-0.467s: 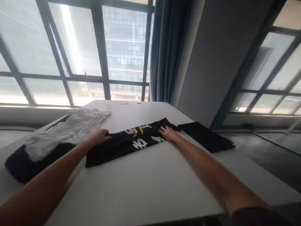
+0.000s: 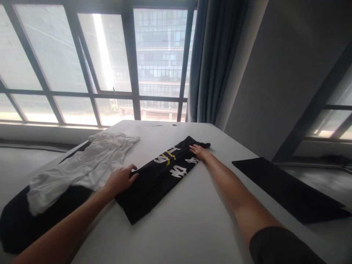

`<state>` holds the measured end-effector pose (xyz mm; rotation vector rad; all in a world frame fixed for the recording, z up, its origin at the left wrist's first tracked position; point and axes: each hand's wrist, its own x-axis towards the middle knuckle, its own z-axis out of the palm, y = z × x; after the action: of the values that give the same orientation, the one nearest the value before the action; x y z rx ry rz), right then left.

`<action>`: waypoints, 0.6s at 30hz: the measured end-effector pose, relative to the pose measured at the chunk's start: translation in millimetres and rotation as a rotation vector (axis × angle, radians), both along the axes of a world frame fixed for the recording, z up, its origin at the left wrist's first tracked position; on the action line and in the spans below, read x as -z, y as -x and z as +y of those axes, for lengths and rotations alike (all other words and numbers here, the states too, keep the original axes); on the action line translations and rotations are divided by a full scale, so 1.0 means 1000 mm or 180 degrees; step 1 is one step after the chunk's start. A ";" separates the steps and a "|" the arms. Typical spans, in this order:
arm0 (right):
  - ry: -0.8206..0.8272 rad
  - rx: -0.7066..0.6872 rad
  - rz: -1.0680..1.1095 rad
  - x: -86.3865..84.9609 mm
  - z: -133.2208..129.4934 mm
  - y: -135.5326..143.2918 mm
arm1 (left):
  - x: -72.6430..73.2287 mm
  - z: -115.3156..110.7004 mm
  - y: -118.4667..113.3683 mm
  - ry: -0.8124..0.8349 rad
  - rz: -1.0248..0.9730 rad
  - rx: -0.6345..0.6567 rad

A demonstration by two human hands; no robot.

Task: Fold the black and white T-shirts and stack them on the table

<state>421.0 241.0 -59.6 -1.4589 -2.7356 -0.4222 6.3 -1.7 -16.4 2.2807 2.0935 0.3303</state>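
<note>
Black garment point(image 2: 154, 187) with white and yellow print lies slantwise across the middle of the white table point(image 2: 176, 231). Half a second ago it stretched more nearly crosswise; its near end has since swung toward the viewer, and its far end now sits clear of the dark cloth point(image 2: 286, 190) on the right, which it almost met before. The view has shifted as well, bringing that cloth nearer.

The left hand point(image 2: 119, 181) is at the garment's left edge, thumb and forefinger parted; I cannot tell whether it pinches any fabric. The right hand point(image 2: 198, 151) rests palm down on the far end, fingers slightly spread, much where it was on the print.

Count: one printed garment, one dark cloth, one white cloth point(image 2: 90, 165) crumpled at the left, one black bundle point(image 2: 63, 209) under it, one curtain point(image 2: 217, 66), one round dark spot point(image 2: 174, 125) at the table's far end, two hands, one sleeve point(image 2: 280, 245) in sight.

The white cloth hides much of the bundle, whose left side is cut off by the frame. The right hand covers some of the lettering, the left hand's remaining fingers are hard to make out, and the sleeve runs out of the picture.
</note>
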 end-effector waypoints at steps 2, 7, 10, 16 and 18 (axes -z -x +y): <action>0.0059 -0.0022 0.0080 0.001 0.023 0.002 | 0.003 0.000 -0.001 -0.0053 -0.0123 -0.0033; 0.0139 0.0023 0.0413 0.003 0.074 0.007 | 0.009 -0.001 -0.010 -0.0139 -0.0522 -0.0046; 0.0104 0.0207 0.0552 0.001 0.093 0.013 | 0.011 -0.003 -0.018 -0.0118 -0.0748 0.0066; -0.0531 0.1509 0.0919 -0.002 0.079 0.025 | 0.012 -0.014 -0.034 -0.0067 -0.0882 0.0448; -0.0477 0.1972 0.1249 -0.002 0.062 0.023 | 0.011 -0.017 -0.038 -0.0040 -0.0893 0.0479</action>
<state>397.7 303.2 -57.7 -2.0605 -1.8832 -0.2909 44.3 -18.9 -27.5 2.2287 1.7809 0.6173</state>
